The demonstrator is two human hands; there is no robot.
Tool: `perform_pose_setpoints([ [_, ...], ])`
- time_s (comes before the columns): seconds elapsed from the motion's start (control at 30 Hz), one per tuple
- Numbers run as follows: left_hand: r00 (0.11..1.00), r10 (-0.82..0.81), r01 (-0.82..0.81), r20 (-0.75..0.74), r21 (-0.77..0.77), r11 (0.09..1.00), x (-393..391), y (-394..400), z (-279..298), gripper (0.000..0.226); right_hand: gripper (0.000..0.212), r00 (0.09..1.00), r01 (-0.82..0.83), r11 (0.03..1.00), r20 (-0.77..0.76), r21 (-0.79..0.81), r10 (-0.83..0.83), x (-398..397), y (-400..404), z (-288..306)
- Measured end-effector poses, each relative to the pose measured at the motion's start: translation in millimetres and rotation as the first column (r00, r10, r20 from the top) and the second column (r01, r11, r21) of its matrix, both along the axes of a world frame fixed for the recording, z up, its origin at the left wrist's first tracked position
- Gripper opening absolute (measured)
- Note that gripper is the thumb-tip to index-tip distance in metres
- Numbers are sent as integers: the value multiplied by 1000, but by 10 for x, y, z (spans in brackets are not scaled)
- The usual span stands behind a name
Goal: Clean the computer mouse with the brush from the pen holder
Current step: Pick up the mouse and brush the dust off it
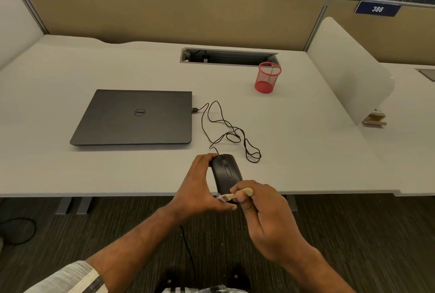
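A black wired computer mouse (226, 172) is held at the desk's front edge, lifted and pointing away from me. My left hand (200, 189) grips it from the left side and underneath. My right hand (261, 212) holds a small brush (231, 196) with a pale wooden handle. Its light bristles touch the near end of the mouse. The red mesh pen holder (267, 77) stands upright at the back right of the desk, with nothing visible inside. The mouse cable (226, 127) lies in loose loops and runs to the laptop.
A closed dark grey laptop (135, 117) lies left of centre on the white desk (306, 151). A cable slot (228, 57) is open at the back. A frosted divider (346, 68) stands on the right. Tan partition panels close the back.
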State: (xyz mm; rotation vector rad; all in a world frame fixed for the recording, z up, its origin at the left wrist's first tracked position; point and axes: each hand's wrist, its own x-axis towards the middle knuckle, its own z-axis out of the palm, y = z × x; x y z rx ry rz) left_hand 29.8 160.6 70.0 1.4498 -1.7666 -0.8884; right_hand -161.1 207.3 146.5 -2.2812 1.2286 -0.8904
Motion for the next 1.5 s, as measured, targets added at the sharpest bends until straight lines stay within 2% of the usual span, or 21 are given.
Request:
perform_pose_setpoints([
  [0.13,1000,-6,6,0,4,1000,9,-4,9,110,33,998,18,997,61,-69,-14,-45,-24,7],
  [0.3,1000,-4,4,2,13,1000,27,-3,-6,112,38,985,128,979,133,-157,-108,-123,-90,13],
  [0.47,1000,5,-5,-3,-2,1000,16,1,11,112,29,999,31,995,42,-97,-27,-50,12,2],
  [0.6,1000,8,-8,-5,5,1000,-14,4,20,108,30,1000,18,999,-6,-38,-18,12,68,-59],
  [0.83,1000,17,-17,-5,31,999,46,-4,17,111,32,968,127,985,232,-114,-98,-98,-58,27],
  [0.93,999,33,-33,6,27,999,45,2,31,113,32,973,144,981,199,-132,-116,-88,-66,27],
  [1.03,999,53,-53,7,12,999,44,4,39,115,31,990,76,989,125,-125,-61,-11,9,-11],
  [1.1,998,59,-59,4,6,998,40,9,46,112,30,993,43,996,117,-75,-34,39,39,-32],
  [1.23,999,47,-47,16,11,999,56,3,31,118,25,970,21,997,241,80,-40,32,-6,-5],
  [1.37,1000,13,-13,2,41,999,83,-4,19,114,20,922,113,989,360,91,-139,-56,-138,54],
  [1.5,1000,-6,7,-9,41,999,93,20,27,111,25,905,226,961,331,159,-267,-162,-258,50],
])
